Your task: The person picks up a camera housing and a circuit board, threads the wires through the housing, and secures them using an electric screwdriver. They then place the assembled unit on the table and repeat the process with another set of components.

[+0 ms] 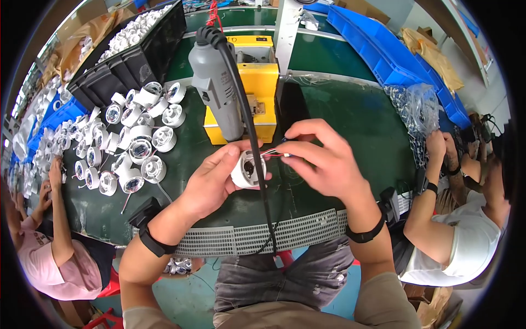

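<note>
My left hand (211, 178) is closed round a white round plastic housing (240, 174), holding it just above the green bench in front of me. Dark parts show inside its open face, which is turned to the right. Thin red, white and dark wires (269, 153) run out of the housing. At their far end, my right hand (331, 164) pinches them between thumb and fingers, beside a small white connector (286, 155). A black cable (253, 137) hangs down in front of the housing and hides part of it.
A grey power tool (216, 82) hangs before a yellow machine (260, 90). Several white housings (139, 148) lie at left, near a black crate (118, 74). Blue trays (378, 44) and small parts (408, 112) stand at right. People work on both sides.
</note>
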{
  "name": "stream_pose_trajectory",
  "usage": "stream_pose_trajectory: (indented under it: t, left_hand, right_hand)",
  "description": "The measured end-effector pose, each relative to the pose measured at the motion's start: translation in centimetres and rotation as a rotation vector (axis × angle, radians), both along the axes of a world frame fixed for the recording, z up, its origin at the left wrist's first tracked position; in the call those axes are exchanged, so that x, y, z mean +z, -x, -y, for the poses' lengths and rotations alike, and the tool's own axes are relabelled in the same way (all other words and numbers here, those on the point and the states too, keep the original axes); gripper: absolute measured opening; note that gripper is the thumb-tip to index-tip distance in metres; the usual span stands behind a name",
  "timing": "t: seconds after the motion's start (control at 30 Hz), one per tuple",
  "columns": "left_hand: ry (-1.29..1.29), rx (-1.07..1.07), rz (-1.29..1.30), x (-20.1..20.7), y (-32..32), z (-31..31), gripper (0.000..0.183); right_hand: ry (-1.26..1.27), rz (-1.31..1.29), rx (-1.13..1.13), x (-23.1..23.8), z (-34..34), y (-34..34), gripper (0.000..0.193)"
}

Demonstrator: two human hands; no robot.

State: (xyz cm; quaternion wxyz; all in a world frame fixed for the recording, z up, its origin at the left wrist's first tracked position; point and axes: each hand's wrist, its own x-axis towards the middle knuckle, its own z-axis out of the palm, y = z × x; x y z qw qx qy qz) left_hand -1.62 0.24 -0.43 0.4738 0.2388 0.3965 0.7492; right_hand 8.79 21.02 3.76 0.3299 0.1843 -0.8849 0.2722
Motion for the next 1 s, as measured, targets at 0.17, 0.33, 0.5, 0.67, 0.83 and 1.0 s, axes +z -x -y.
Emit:
stream_pose_trajectory:
  t: [0.17,0.33,0.5,0.67,0.83,1.0]
  left_hand:
    - [-0.109,0.056,-0.03,0.5,-0.3,-0.3,0.046]
    - [-0.184,0.109,-0.162,0.7,-0.6,-0.1,0.057]
    - [-0.22,-0.007,-0.177,-0.3,-0.6,-0.3,0.051]
    - [-0.213,0.033,-0.231,0.0,-1.2,-0.5,0.057]
    - [-0.193,0.049,-0.204,0.1,-1.6,-0.6,0.059]
    - [-0.179,0.011,-0.222,0.2,-1.2,-0.2,0.055]
  right_hand:
    - [0.041,-0.004,0.115,0.5,0.2,-0.2,0.022]
    - [0.808,0.419,0.245,-0.8,2.3,0.0,0.017]
    - [0.943,0.456,0.195,-1.5,3.4,0.1,0.018]
    - [0.804,0.326,0.105,-2.1,3.9,0.4,0.016]
    - [0.543,0.16,0.075,-2.2,4.0,0.6,0.02]
    - [0.396,0.008,-0.031,-2.5,4.5,0.5,0.028]
